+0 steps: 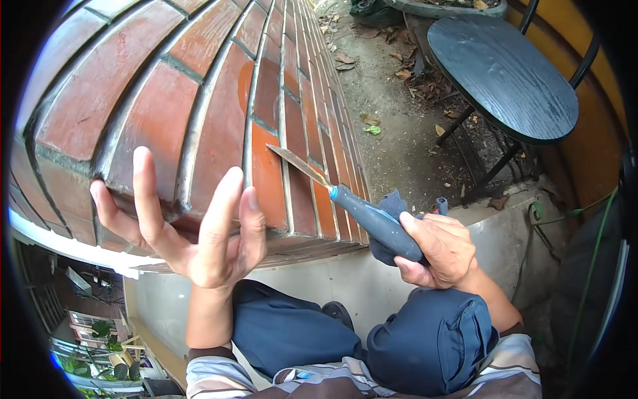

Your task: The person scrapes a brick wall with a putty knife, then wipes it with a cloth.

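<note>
My right hand [442,249] is wrapped round the thick grey handle of a small pointed trowel [302,164]. Its narrow metal blade reaches left over the red brick wall [222,120], the tip close to a joint between bricks; whether it touches cannot be told. A dark, crumpled cloth [392,203] shows behind the handle, apparently in the same hand. My left hand [206,233] is open, fingers spread and pointing up, in front of the wall's corner edge. Nothing is held in it.
A round dark stool or chair seat [503,76] stands on the right. Dry leaves [405,73] litter the concrete ground, and a green cord [588,209] runs along the right side. My bent knees [425,339] are below, with plants [100,346] at lower left.
</note>
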`<state>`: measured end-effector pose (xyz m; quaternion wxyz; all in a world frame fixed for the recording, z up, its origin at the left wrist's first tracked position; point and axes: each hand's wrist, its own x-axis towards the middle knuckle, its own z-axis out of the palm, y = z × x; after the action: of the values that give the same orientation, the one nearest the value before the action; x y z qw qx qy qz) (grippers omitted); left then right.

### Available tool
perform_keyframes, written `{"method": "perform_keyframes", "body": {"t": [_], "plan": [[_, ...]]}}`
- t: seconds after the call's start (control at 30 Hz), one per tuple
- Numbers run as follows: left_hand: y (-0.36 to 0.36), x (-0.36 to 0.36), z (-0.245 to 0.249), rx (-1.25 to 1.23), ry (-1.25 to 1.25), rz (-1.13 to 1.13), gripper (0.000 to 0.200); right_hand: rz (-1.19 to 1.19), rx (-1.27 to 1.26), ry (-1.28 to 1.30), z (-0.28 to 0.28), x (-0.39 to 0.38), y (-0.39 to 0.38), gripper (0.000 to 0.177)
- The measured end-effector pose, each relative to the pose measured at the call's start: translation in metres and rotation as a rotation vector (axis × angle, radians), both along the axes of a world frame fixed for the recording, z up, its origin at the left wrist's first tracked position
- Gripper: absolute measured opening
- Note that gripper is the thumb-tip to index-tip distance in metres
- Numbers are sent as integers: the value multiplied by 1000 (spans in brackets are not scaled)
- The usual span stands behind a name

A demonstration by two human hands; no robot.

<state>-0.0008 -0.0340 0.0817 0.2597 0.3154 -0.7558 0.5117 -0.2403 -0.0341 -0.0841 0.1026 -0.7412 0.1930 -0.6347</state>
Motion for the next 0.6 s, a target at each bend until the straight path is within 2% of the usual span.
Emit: {"method": "perform_keyframes", "body": {"t": [0.1,0.13,0.17,0.2,0.27,0.3,0.4,0.47,0.53,0.6], "plan": [[12,-3,-8,86,10,-86,16,-152,115,-112,-9,9,-5,41],[10,-1,-11,157,-106,-196,14,-215,163,-149,-13,12,-6,40],[18,-5,-9,430,-155,-233,15,-178,432,-340,-18,18,-2,36],[12,-11,-16,619,-142,-380,16,-59,744,-611,-19,24,0,36],[-1,-33,-31,742,-143,-496,21,352,1033,-1007,-33,23,-4,38],[-6,-38,-45,798,-105,-506,26,461,1097,-1156,-38,27,-6,38],[-6,-49,-65,1058,-58,-379,58,634,1137,-1176,-34,30,0,30],[-4,-55,-78,1207,2,-333,68,681,1113,-1086,-36,33,-1,37],[2,-60,-85,1281,89,-286,65,684,1120,-1047,-25,32,-2,43],[2,-63,-93,1163,136,-286,66,708,1124,-998,-20,32,-4,48]]}}
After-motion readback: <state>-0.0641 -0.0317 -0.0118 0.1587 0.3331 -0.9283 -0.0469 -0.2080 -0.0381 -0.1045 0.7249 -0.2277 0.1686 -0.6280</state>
